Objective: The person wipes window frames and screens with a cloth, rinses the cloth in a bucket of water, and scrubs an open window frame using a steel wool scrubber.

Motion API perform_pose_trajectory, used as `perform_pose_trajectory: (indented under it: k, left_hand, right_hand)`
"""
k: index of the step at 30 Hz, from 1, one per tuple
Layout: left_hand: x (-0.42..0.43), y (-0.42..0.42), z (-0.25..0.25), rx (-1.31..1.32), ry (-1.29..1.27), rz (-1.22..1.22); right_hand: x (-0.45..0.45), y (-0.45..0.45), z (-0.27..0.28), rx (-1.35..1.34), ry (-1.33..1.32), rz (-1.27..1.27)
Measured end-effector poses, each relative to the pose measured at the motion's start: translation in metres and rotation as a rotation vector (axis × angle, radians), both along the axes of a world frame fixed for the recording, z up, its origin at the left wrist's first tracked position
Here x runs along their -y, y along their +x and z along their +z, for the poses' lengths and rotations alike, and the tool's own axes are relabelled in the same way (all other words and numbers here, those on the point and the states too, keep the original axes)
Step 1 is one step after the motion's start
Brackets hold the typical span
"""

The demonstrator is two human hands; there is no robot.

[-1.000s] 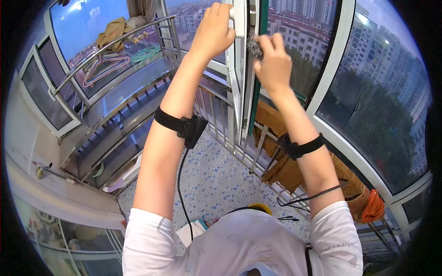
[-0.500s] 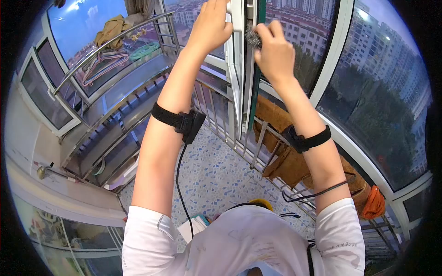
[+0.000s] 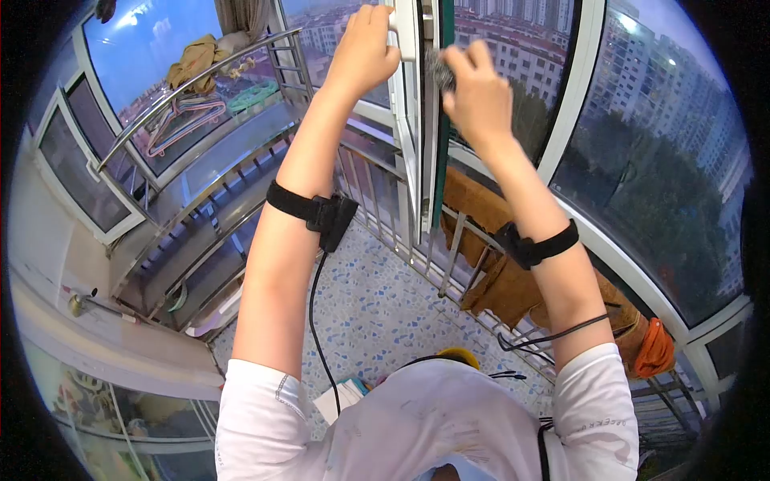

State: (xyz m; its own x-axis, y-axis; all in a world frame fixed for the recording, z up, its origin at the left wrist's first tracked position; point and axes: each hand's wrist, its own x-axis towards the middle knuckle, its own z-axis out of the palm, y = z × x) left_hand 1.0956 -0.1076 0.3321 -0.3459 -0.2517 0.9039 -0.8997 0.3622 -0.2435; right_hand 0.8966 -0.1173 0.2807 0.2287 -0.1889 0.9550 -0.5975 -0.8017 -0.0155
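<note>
At the top centre, a white-framed window sash (image 3: 407, 104) stands open, seen nearly edge-on. My left hand (image 3: 366, 52) is closed round the white handle on the left side of its frame, and the fingers hide most of the handle. A grey scouring ball (image 3: 439, 70), like steel wool, is pinched in my right hand (image 3: 481, 92) against the dark-green-edged right side of the same sash. Slight motion blur covers the ball and the fingertips. Both forearms wear black straps, with cables running down from them.
Metal railings (image 3: 377, 210) run below the windows, with brown cloth (image 3: 473, 196) and an orange cloth (image 3: 655, 349) on the right. Pink hangers (image 3: 186, 128) hang at a metal rack on the left. A yellow rim (image 3: 461, 355) and papers (image 3: 329, 403) lie low by my body.
My right hand, with the scouring ball, has moved slightly up since the first frame and makes small shifts along the sash edge. My left hand keeps its place on the frame.
</note>
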Motion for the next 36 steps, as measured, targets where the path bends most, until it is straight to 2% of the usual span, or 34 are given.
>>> perform_pose_trajectory:
  k: [2, 4, 6, 12, 14, 16, 20, 23, 26, 31, 33, 36]
  left_hand:
    - [0.0, -0.003, -0.001, -0.026, -0.021, 0.003]
    - [-0.003, -0.006, -0.002, -0.045, -0.031, 0.01]
    - [-0.006, -0.007, -0.002, -0.078, 0.03, 0.005]
    - [-0.006, -0.004, -0.004, -0.087, 0.001, -0.024]
    - [-0.005, -0.004, -0.005, -0.081, 0.016, -0.023]
    - [-0.004, -0.003, -0.004, -0.073, -0.013, -0.02]
    - [-0.004, -0.006, -0.002, -0.085, -0.003, -0.026]
    - [-0.004, -0.006, -0.002, -0.101, 0.013, 0.008]
    - [-0.004, -0.008, -0.002, -0.099, 0.024, 0.018]
    - [-0.009, -0.013, -0.002, -0.108, 0.034, 0.018]
    - [-0.009, -0.014, 0.0, -0.106, 0.035, 0.015]
    - [-0.008, -0.009, -0.002, -0.099, 0.022, 0.035]
  right_hand:
    - [-0.005, -0.003, 0.042, 0.135, -0.15, 0.008]
    - [-0.012, 0.005, 0.079, 0.136, -0.122, 0.003]
    - [-0.012, 0.014, 0.092, 0.139, -0.096, -0.002]
    - [0.001, 0.028, 0.06, 0.137, -0.09, 0.108]
    - [-0.002, 0.027, 0.06, 0.094, -0.011, 0.062]
    - [0.009, 0.032, 0.056, 0.065, -0.179, -0.082]
    - [0.002, 0.024, 0.002, -0.016, -0.139, -0.118]
    - [0.014, 0.013, -0.044, -0.025, -0.054, 0.023]
    - [0.01, 0.001, -0.018, 0.061, -0.062, 0.102]
    - [0.012, 0.016, 0.075, 0.211, -0.159, 0.076]
    - [0.022, 0.028, 0.074, 0.212, -0.128, 0.043]
    - [0.028, 0.039, 0.041, 0.248, -0.181, 0.058]
